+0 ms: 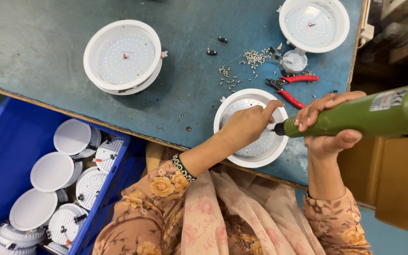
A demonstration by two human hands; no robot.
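From the head view, the left hand [249, 123] rests with curled fingers on the round white lamp [253, 156] at the near edge of the blue-green table [34, 47], index finger stretched toward the driver tip. The right hand [329, 123] is wrapped tight around the green electric screwdriver [369, 115], whose tip meets that lamp's right rim. Just beyond the lamp lie red-handled pliers [293, 89] and scattered screws [256, 57]. 2 more lamps sit farther back; a blue crate [5, 137] of lamps stands left of it.

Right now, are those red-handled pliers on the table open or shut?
Open: the red-handled pliers lie with handles spread apart and jaws parted.
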